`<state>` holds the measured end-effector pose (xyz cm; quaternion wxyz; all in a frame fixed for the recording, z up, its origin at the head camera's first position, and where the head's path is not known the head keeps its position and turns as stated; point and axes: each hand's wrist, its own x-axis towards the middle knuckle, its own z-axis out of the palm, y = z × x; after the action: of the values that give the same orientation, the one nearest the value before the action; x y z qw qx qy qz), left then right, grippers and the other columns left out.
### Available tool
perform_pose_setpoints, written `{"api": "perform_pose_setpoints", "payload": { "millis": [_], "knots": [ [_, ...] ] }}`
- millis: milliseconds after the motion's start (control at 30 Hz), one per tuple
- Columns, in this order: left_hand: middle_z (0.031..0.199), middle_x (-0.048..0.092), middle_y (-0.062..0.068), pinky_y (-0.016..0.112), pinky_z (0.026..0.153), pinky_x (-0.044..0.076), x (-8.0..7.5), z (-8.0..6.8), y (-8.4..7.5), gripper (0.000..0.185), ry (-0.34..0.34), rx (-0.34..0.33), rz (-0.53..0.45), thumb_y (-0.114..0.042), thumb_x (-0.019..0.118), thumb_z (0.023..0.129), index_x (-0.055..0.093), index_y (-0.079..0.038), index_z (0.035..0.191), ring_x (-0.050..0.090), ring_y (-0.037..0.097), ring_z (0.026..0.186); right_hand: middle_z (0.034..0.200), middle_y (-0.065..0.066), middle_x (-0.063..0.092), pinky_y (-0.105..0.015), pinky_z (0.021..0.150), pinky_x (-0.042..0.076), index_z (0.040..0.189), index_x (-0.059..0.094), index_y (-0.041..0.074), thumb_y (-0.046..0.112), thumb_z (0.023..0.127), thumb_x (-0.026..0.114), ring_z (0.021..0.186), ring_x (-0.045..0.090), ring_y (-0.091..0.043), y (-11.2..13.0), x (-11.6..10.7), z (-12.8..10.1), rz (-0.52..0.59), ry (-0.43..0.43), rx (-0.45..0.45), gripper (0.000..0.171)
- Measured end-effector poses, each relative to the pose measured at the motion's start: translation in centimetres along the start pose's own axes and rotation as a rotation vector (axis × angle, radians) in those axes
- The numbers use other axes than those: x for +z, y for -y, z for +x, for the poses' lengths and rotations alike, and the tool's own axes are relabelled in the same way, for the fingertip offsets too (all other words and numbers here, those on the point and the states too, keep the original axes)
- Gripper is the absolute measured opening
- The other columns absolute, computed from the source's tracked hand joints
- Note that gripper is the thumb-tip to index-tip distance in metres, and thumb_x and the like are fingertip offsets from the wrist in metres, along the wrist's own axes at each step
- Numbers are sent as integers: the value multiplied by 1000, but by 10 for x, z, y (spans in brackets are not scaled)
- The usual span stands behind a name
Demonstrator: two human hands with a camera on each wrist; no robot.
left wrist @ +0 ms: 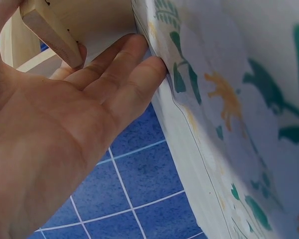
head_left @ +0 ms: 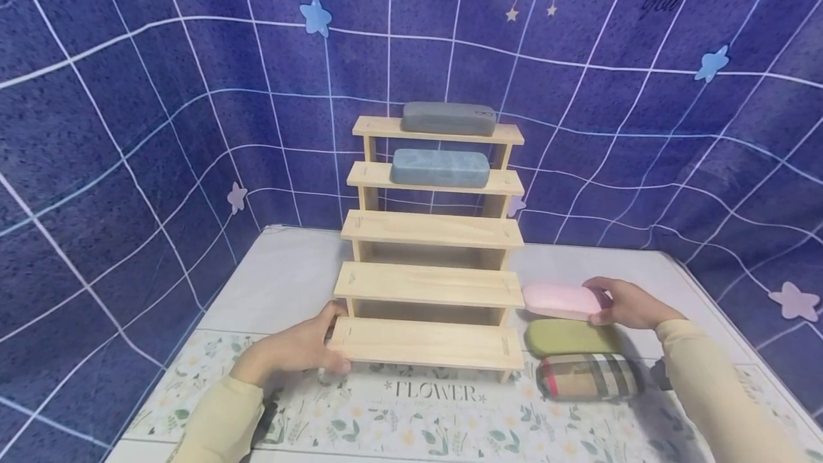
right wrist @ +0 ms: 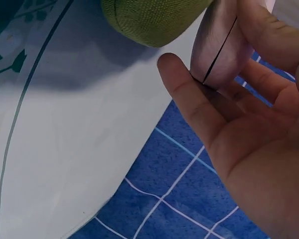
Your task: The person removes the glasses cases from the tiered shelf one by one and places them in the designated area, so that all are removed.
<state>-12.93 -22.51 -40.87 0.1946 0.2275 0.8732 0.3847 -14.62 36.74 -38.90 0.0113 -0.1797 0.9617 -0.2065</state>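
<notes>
A pale wooden stepped shelf (head_left: 427, 284) with several tiers stands on the table. My left hand (head_left: 331, 341) holds the left end of its bottom step, thumb on top and fingers underneath; the left wrist view shows the board end (left wrist: 50, 30) between the thumb and fingers of that hand (left wrist: 89, 74). Right of the shelf lies a pink case (head_left: 559, 300), and my right hand (head_left: 601, 302) grips its right end. In the right wrist view, thumb and fingers of this hand (right wrist: 217, 64) wrap the pink case (right wrist: 224, 35).
A grey case (head_left: 448, 118) lies on the top tier and a blue case (head_left: 440, 168) on the second. A green case (head_left: 569, 338) and a plaid case (head_left: 588, 377) lie in front of the pink one. A floral cloth (head_left: 411, 413) covers the table; blue gridded fabric surrounds it.
</notes>
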Motion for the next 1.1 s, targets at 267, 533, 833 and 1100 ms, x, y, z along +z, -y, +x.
{"api": "perform_pose_setpoints", "payload": {
  "millis": [267, 533, 833, 1100],
  "knots": [
    [132, 55, 18, 63, 110, 32, 0, 0, -1, 91, -1, 12, 0, -34, 88, 72, 34, -6, 140, 53, 37, 122, 111, -26, 66, -64, 94, 45, 123, 58, -14, 3, 66, 84, 101, 60, -39, 1, 1, 7, 0, 53, -34, 65],
    [137, 52, 19, 63, 111, 30, 2, -1, 3, 90, -6, 21, -19, -34, 88, 74, 34, -5, 140, 49, 39, 128, 112, -27, 64, -59, 93, 46, 127, 52, -19, -3, 73, 64, 96, 57, -34, 6, 2, 12, 30, 147, 34, 58],
    [133, 54, 19, 63, 109, 33, 2, -2, 4, 88, -9, 44, 2, -34, 88, 73, 35, -6, 138, 53, 38, 123, 111, -34, 65, -63, 91, 49, 123, 57, -17, 1, 91, 58, 103, 62, -51, 13, 3, 16, -32, 89, 15, 37],
    [132, 55, 18, 62, 109, 34, 3, 1, 5, 88, -10, 19, 8, -35, 88, 72, 36, -7, 137, 54, 35, 120, 124, -33, 61, -67, 94, 45, 127, 59, -12, -1, 87, 64, 111, 57, -55, 52, -24, 42, 36, -98, -64, 42]
  ]
}}
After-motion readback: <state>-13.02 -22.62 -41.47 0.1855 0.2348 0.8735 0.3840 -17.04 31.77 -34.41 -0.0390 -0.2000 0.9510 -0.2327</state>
